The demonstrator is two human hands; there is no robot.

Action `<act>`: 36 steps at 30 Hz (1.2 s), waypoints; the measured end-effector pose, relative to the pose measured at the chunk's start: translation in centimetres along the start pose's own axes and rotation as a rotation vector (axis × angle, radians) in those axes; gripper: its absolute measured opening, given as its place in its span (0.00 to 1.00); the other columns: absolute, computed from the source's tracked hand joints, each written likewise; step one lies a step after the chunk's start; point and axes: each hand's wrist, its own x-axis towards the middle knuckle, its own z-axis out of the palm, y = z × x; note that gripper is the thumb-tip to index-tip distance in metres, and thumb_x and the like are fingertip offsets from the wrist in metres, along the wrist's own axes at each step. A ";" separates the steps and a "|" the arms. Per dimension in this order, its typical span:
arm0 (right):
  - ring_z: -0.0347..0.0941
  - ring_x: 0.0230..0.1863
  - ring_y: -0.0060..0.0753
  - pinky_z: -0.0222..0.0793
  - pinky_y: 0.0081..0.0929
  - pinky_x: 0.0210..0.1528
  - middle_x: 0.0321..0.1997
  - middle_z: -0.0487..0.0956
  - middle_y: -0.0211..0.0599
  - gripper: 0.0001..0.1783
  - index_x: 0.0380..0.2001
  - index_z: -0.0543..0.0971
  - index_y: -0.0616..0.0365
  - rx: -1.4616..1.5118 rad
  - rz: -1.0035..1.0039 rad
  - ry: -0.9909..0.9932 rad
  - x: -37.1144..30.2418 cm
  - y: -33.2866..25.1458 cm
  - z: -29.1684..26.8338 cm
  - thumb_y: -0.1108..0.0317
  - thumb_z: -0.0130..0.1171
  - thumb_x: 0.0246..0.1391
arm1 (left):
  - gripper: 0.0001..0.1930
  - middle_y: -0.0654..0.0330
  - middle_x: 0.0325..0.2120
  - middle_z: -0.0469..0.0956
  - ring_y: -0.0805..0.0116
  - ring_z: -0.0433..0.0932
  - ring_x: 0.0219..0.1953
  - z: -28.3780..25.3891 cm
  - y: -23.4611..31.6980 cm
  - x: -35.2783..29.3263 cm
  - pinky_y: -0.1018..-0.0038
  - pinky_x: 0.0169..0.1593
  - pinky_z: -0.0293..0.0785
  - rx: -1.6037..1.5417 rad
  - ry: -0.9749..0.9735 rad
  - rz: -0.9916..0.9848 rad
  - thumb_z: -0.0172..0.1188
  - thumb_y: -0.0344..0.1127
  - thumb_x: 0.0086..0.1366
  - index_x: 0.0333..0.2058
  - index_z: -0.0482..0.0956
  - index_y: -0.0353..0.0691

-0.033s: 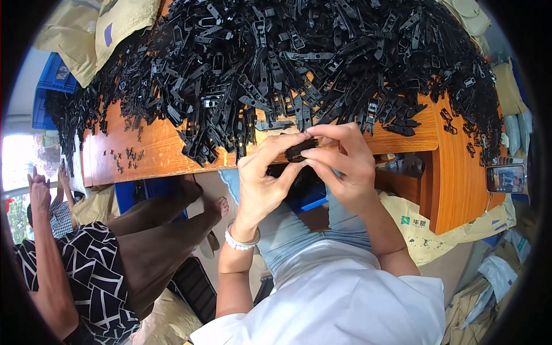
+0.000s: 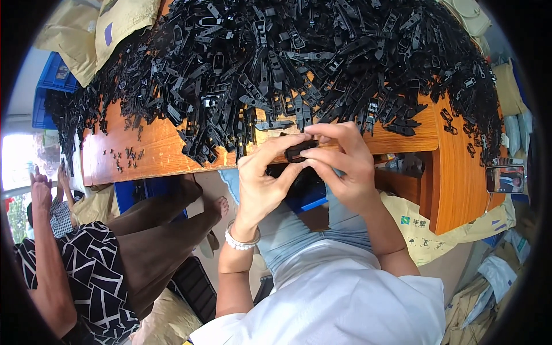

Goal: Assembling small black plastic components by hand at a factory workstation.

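I have one black part [image 2: 294,153] in work, held up at the near edge of the surface [image 2: 161,141]. My left hand [image 2: 264,172] pinches its left side between thumb and finger; my right hand [image 2: 348,167] pinches the other side. I'd judge this one half done at most, though my fingers hide how its pieces fit. Plenty is left: the pile [image 2: 276,63] has far too many to count. The small bits [image 2: 131,155] at left are too tiny to number; there's one phone [image 2: 506,179].
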 end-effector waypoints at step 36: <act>0.72 0.21 0.20 0.64 0.15 0.24 0.23 0.72 0.33 0.04 0.21 0.73 0.69 0.256 0.628 0.120 -5.9 -0.7 1.4 0.80 0.58 0.43 | 0.27 0.61 0.10 0.70 0.81 0.62 0.09 2.3 -1.9 -3.3 0.85 0.14 0.57 -0.444 0.016 -0.614 0.37 0.49 0.68 0.24 0.73 0.29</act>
